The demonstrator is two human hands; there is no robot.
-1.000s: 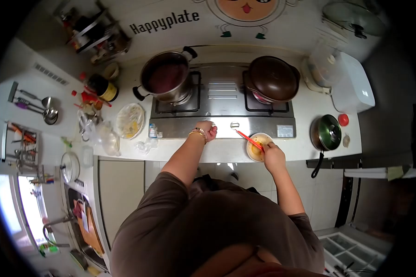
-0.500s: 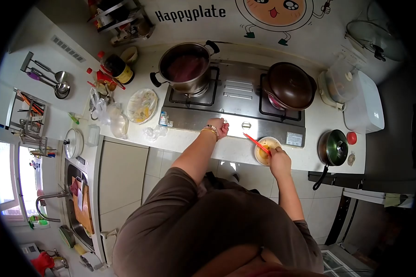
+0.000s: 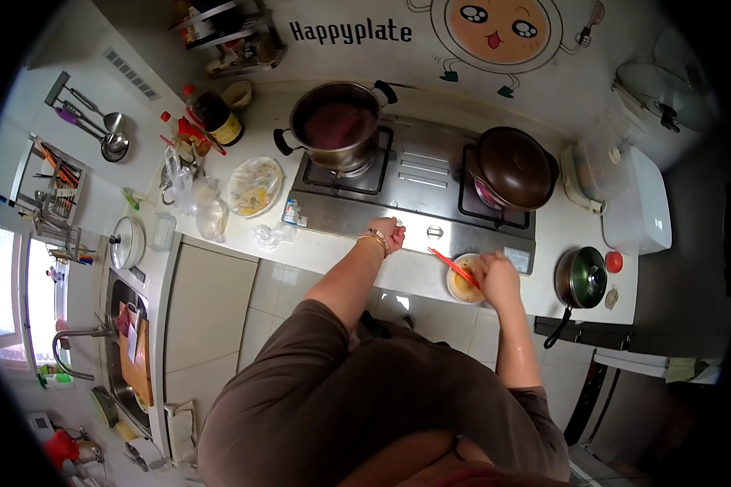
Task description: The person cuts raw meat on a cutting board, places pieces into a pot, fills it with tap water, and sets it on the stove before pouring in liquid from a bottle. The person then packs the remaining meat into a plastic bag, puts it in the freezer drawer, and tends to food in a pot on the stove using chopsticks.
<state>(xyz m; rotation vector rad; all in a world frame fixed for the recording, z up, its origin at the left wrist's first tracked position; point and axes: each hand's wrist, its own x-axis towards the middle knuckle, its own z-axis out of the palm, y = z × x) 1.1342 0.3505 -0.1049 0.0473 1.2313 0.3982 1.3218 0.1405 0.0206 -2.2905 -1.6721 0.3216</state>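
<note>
Right hand holds red chopsticks at bowl, left hand at stove knob (can't tell if gripping).

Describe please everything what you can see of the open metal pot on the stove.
The open metal pot is round, deep and silvery, with two black side handles, set on opposite sides. It stands upright on the left burner of the stove, without a lid. Inside is something dark reddish; whether it is food or liquid, I cannot tell. The left hand is in front, not touching it.
</note>
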